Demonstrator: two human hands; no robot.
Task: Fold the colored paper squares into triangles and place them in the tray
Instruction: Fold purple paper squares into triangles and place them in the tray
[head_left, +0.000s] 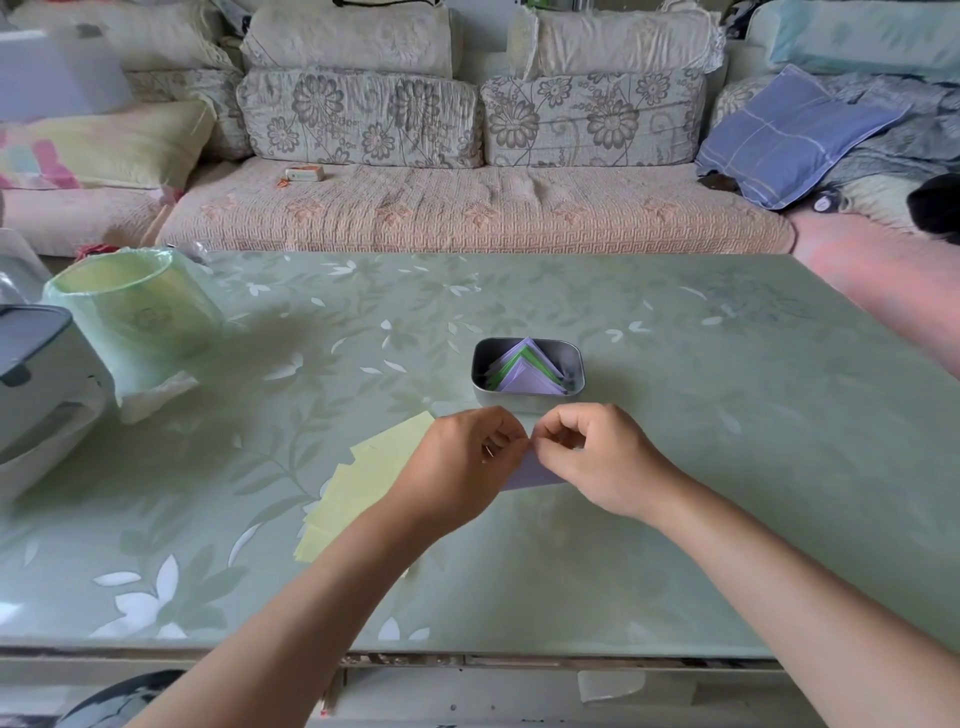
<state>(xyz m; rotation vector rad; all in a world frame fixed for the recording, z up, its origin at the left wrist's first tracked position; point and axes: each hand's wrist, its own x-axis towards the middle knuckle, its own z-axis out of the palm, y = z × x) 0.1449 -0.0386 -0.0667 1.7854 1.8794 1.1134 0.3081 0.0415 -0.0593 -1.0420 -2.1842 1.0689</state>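
A lilac paper square (530, 474) lies on the green table in front of me, mostly covered by my hands. My left hand (462, 462) and my right hand (592, 457) meet above it, fingers curled, each pinching the paper's upper corner where the fingertips touch. Just behind them stands a small metal tray (480, 364) holding several folded purple and green triangles (524, 369). A fanned stack of pale yellow paper squares (363, 483) lies to the left, partly under my left forearm.
A green plastic-lined bin (135, 306) lies on its side at the table's far left, beside a grey-and-white appliance (36, 374). A sofa with cushions (467, 208) runs behind the table. The table's near edge (467, 654) is just below my forearms.
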